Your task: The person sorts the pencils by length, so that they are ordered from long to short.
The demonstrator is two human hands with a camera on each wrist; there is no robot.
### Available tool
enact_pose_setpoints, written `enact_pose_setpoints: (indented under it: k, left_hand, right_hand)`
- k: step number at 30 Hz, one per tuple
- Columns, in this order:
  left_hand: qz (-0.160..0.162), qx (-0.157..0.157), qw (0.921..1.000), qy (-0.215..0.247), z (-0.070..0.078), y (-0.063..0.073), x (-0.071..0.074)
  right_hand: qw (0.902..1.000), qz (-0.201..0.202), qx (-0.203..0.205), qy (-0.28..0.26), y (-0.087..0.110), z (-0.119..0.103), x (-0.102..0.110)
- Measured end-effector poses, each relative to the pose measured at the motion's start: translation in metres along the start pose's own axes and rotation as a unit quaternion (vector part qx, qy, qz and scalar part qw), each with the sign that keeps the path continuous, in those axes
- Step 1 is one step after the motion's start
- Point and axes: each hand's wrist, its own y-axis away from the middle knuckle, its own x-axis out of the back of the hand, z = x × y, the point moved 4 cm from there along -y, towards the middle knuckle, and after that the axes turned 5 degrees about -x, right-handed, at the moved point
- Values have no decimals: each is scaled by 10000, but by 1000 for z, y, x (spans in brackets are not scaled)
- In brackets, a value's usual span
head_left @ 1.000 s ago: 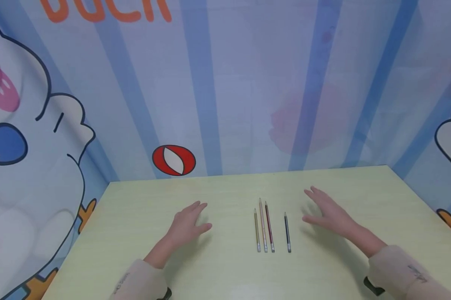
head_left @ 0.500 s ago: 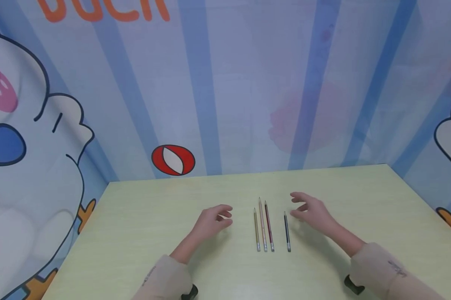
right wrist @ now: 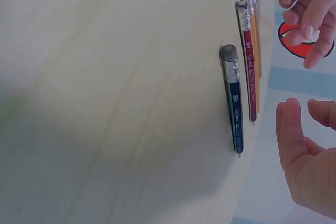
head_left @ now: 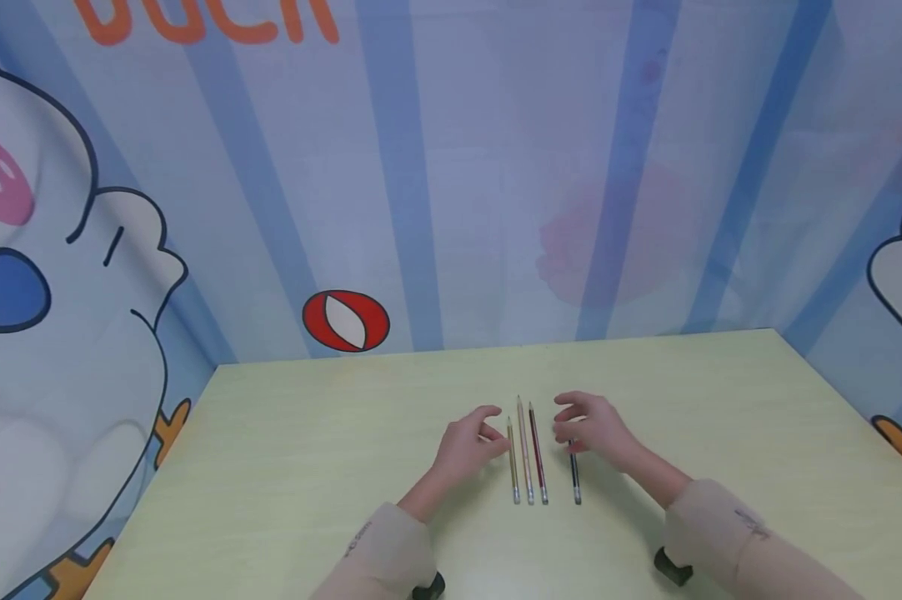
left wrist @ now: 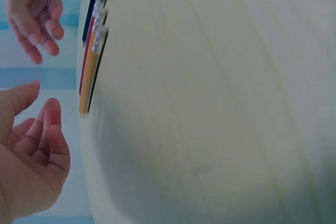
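Several pencils lie on the pale table, erasers toward me: a yellow pencil [head_left: 514,475], a longer pale pencil [head_left: 526,458], a dark red pencil [head_left: 538,462] and, a little apart on the right, a dark blue pencil [head_left: 575,482]. My left hand [head_left: 466,447] hovers just left of the yellow pencil, fingers loosely bent, holding nothing. Above the dark blue pencil my right hand [head_left: 599,429] hides its point in the head view. In the right wrist view that hand [right wrist: 310,156] is clear of the dark blue pencil [right wrist: 234,103], fingers relaxed.
The light table [head_left: 308,458] ends at a blue striped backdrop [head_left: 481,208] printed with cartoon figures and a red and white ball [head_left: 346,321]. Each sleeve carries a dark strap near the cuff.
Both hands have moved inward, the left to the right and the right to the left, closing on the pencils. Their fingers went from spread to loosely bent. The pencils lie as before.
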Motion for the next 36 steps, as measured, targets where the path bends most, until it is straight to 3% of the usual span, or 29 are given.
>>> enact_pose_setpoints:
  k: [7, 16, 24, 36]
  left_hand:
    - [122, 290, 9993, -189, 6, -6, -18]
    - [158, 242, 9966, -773, 11, -7, -32]
    - [274, 233, 9864, -1603, 16, -10, -39]
    - [350, 237, 9755, -2158, 19, -13, -44]
  right_hand:
    - [9988, 202, -394, 226, -7, 2, -12]
    - [9954, 357, -500, 741, -15, 4, -23]
    - [9885, 448, -445, 1372, -21, 5, -31]
    - [9789, 437, -543, 1921, -24, 4, -37]
